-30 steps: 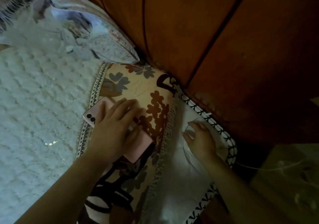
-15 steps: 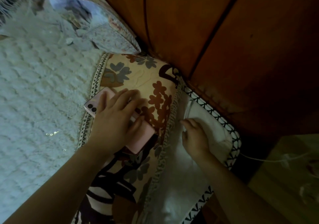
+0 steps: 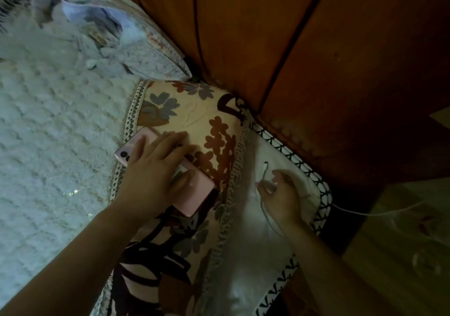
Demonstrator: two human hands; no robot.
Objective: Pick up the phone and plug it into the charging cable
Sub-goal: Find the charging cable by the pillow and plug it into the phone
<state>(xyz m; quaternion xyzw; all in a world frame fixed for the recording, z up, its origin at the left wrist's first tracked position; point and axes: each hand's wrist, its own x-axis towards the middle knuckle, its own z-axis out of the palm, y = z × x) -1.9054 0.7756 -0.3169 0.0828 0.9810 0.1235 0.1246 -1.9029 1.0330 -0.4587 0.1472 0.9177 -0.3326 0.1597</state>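
Person's left hand point(image 3: 155, 169) lies flat, fingers spread, on the pink phone point(image 3: 197, 197) on the floral pillow point(image 3: 194, 111), while the right hand point(image 3: 282, 194) pinches the charging cable point(image 3: 263, 173) below its plug, so tbh that floppy end could easily miss the port.

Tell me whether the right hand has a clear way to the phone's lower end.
Probably yes: the lower end of the phone lies bare beyond the left hand, and between it and the right hand, which pinches the charging cable, only the floral pillow lies.
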